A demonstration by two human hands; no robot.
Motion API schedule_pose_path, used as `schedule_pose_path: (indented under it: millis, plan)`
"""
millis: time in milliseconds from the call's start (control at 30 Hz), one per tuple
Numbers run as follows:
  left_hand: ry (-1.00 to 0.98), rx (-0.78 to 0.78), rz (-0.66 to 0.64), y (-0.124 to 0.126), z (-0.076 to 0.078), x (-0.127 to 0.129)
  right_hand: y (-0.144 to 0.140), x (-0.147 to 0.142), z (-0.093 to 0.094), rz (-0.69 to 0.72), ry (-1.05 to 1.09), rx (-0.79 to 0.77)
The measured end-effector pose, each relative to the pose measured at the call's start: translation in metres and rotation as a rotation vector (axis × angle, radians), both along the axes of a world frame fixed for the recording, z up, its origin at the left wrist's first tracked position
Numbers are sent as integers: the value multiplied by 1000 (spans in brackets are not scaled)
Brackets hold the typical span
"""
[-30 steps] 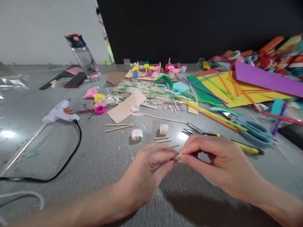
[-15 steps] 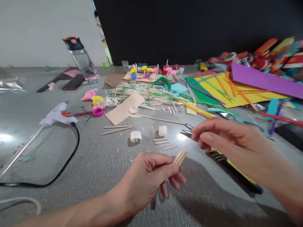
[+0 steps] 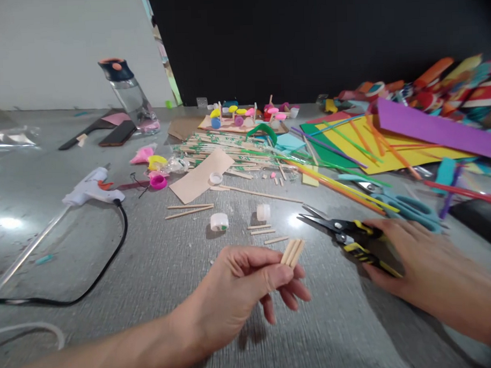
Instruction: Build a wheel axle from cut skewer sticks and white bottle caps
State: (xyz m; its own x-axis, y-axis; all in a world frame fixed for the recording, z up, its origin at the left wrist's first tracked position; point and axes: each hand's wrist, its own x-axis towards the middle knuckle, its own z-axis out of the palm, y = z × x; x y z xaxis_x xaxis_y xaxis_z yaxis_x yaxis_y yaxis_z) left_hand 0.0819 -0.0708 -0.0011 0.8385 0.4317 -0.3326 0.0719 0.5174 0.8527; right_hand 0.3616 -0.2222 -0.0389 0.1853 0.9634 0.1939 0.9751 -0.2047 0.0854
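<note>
My left hand [image 3: 249, 283] pinches a small bundle of short wooden sticks [image 3: 293, 252] between thumb and forefinger, held just above the grey table. My right hand [image 3: 409, 264] lies low at the right, its fingers closing around the yellow-and-black handles of a pair of snips [image 3: 347, 235] whose dark blades point left and stand slightly apart. A few cut stick pieces [image 3: 263, 230] lie on the table just beyond my left hand.
Two white bottle caps [image 3: 219, 221] sit near the cut pieces. A white glue gun [image 3: 90, 188] with a black cord lies at the left. A stick pile [image 3: 232, 149], teal scissors [image 3: 411, 206], coloured foam sheets [image 3: 389, 141] and a water bottle [image 3: 130, 94] lie further back.
My right hand let go of the stick bundle, swung right and came down onto the snips. My left hand kept the sticks and barely moved.
</note>
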Motion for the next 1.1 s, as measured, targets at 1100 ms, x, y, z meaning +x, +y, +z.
schedule_pose_path:
  millis: [1100]
  plan:
    - [22, 293, 14, -1, 2, -1, -9, -49, 27, 283, 144, 21]
